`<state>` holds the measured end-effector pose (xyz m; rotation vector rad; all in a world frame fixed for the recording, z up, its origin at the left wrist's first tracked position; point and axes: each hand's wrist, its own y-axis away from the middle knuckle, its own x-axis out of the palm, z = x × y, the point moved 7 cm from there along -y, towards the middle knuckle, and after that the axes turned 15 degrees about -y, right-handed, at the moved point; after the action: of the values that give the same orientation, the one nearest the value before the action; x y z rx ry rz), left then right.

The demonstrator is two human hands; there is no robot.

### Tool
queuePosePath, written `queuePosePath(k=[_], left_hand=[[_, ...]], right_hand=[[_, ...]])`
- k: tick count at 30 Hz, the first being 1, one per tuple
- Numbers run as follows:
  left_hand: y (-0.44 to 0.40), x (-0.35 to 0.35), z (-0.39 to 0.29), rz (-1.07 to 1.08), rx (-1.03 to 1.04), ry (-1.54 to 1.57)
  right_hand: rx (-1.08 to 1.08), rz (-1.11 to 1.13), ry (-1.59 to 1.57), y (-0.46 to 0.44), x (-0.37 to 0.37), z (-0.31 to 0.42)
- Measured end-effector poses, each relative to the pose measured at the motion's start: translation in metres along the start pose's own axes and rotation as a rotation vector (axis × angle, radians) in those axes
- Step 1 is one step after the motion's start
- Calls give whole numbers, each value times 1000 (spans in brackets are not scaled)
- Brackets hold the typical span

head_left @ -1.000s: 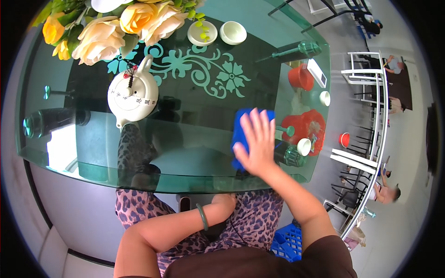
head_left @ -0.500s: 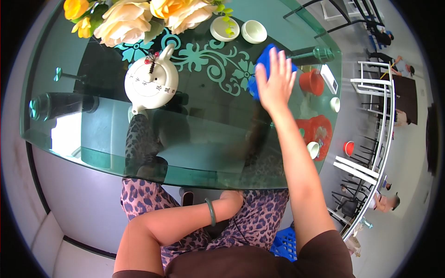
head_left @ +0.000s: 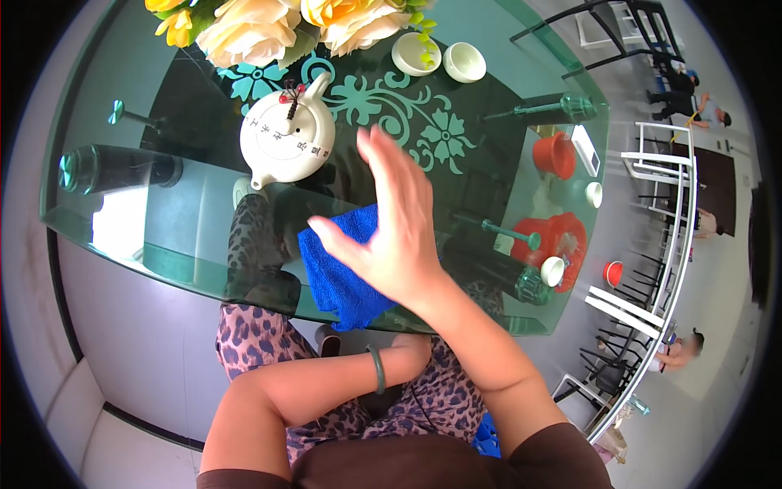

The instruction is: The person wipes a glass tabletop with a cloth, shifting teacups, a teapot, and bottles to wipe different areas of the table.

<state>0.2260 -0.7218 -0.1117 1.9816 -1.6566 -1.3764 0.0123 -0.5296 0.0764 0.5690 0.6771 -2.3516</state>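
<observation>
On the glass tabletop [head_left: 485,191], a blue cloth [head_left: 346,277] lies left of and partly beneath the right hand [head_left: 399,236]. Straight fingers, thumb wide, grip nothing.

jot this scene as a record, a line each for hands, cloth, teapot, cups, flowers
right hand: open over blue cloth, contact unclear
left hand: by leopard-print trousers, bangle on wrist
blue cloth: on glass table, by near edge
teapot: white, lid on, spout toward near edge
far cups: two, pale
right-side cups: two, pale
flowers: yellow and cream
</observation>
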Motion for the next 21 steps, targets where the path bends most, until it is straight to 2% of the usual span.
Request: queuePosePath(k=[3, 5, 7, 9, 10, 12, 16, 18, 21], left_hand=[[-8, -8, -4, -152, -3, -14], [-66, 44, -18, -325, 13, -2], [-57, 36, -12, -443, 79, 334], [19, -33, 18, -489, 195, 991], [31, -43, 23, -509, 231, 1079], [37, -45, 22, -561, 266, 1058], [16, -23, 12, -744, 160, 462], [-12, 1, 0, -727, 55, 158], [-39, 17, -15, -238, 45, 78]], right_hand=[[-51, 33, 45, -40, 21, 7], [-52, 72, 71, -52, 40, 8], [4, 118, 52, -58, 58, 6], [21, 141, 79, -59, 64, 9], [29, 154, 93, -58, 67, 11], [23, 138, 164, -56, 73, 11], [-17, 132, 188, -59, 78, 1], [-20, 118, 164, -58, 74, -1], [6, 80, 109, -54, 48, -5]])
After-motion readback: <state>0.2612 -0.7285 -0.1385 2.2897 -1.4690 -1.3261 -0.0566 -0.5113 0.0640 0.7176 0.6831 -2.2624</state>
